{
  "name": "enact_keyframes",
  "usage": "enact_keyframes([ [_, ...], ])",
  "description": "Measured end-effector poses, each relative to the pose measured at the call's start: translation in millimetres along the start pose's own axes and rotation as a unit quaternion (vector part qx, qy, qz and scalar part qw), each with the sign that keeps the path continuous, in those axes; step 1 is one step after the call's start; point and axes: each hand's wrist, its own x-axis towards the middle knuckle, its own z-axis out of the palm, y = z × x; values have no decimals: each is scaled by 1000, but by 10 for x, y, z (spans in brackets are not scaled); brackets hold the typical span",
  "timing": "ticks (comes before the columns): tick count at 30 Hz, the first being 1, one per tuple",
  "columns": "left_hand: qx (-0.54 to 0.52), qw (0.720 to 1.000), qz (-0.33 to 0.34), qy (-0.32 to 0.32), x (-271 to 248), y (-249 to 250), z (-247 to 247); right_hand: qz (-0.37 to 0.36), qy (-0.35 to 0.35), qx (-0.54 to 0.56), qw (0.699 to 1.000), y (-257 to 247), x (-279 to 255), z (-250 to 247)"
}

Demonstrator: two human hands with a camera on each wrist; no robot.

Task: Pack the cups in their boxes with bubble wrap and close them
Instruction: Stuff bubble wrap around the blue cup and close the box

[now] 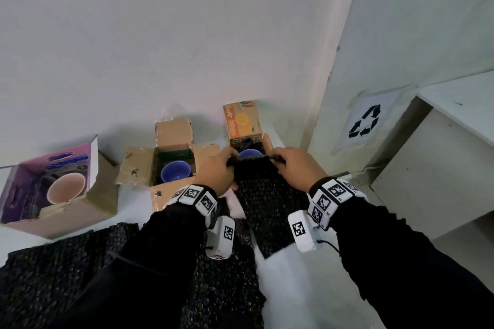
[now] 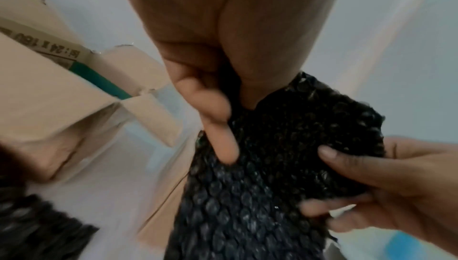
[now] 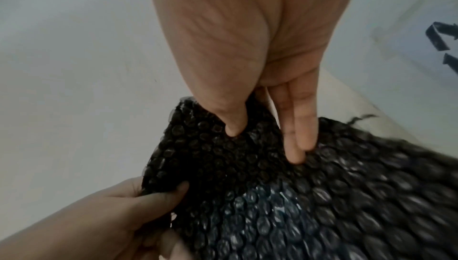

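A strip of black bubble wrap [image 1: 267, 200] hangs from both hands in front of the orange box [image 1: 244, 125]. My left hand [image 1: 217, 168] pinches its far left corner and my right hand [image 1: 296, 165] pinches its far right corner. A blue cup [image 1: 250, 153] shows inside the orange box just beyond the wrap's top edge. In the left wrist view the bubble wrap [image 2: 285, 146] sits between thumb and fingers. The right wrist view shows the bubble wrap [image 3: 272, 195] held the same way. A second blue cup [image 1: 175, 175] stands in the open brown box [image 1: 171, 136]. A pink cup [image 1: 66, 187] lies in the purple box [image 1: 24, 184].
More black bubble wrap [image 1: 66, 270] is spread over the near part of the white table [image 1: 294, 288]. The white wall stands right behind the boxes. A white shelf unit [image 1: 441, 155] and a recycling sign [image 1: 365, 121] are to the right.
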Motion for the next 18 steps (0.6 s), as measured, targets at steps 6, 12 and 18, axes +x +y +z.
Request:
enact_keyframes([
  [6,-16,983,151,102,206,242,-404,-107,126,85,983,-276,350,-374],
  [12,20,941,282,187,318,301,-567,-198,264,72,941,-374,503,-501],
  [18,80,957,243,133,362,-202,-166,-198,212,42,956,8,529,12],
])
